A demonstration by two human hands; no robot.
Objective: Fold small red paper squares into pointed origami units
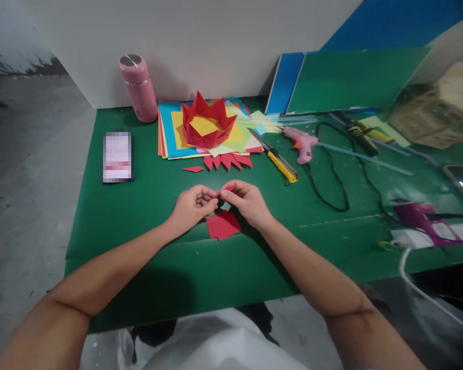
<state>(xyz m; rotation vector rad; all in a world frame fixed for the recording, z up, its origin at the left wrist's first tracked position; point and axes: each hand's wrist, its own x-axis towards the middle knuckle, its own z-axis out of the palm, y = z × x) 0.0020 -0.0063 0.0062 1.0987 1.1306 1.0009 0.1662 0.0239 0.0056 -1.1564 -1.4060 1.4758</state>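
Observation:
Between them, my left hand and my right hand pinch a small folded piece of red paper, one at each end, a little above the green table. Fingers hide much of it. Just below my hands lie red paper squares, loosely stacked. Beyond my hands, several pointed red paper pieces sit in a row, and a single narrow one lies to their left. A red folded-paper ring with pointed tips stands on a stack of coloured paper.
A pink flask and a phone with a blurred screen are at the left. To the right lie a yellow utility knife, a pink glue gun with its cord, glue sticks and a power strip. Boards lean behind.

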